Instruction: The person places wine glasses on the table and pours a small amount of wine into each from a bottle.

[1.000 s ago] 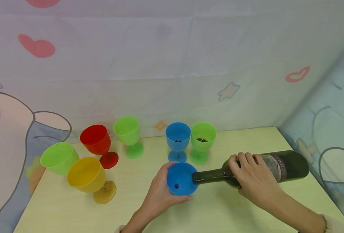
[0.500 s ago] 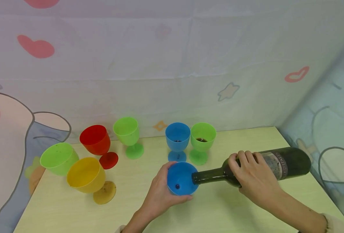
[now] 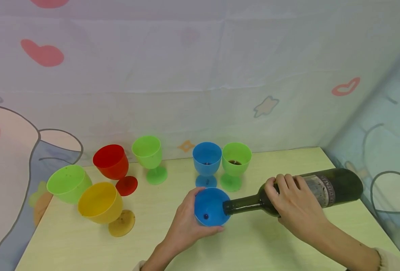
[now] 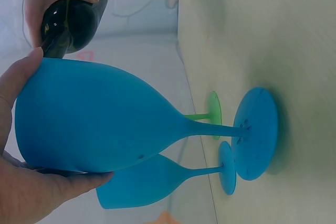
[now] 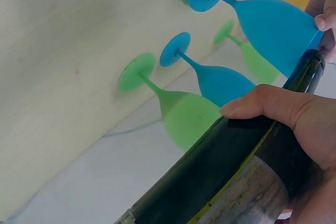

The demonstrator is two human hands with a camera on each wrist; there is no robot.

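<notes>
My left hand holds a blue plastic goblet by its bowl, fingers and thumb round it near the rim. A small dark spot shows inside that bowl. In the left wrist view the goblet's round foot is close over the table. My right hand grips a dark green wine bottle round its shoulder. The bottle lies tilted, its neck pointing left and down, with the mouth just over the goblet's right rim. No stream of liquid is visible.
Behind stand another blue goblet and a green goblet, each with dark liquid inside. At the left are a red goblet, a yellow goblet and two green ones. A printed cloth hangs behind the pale table.
The bottle's base end has risen slightly, so it tilts a little more toward the goblet. My left hand and the goblet stay nearly where they were.
</notes>
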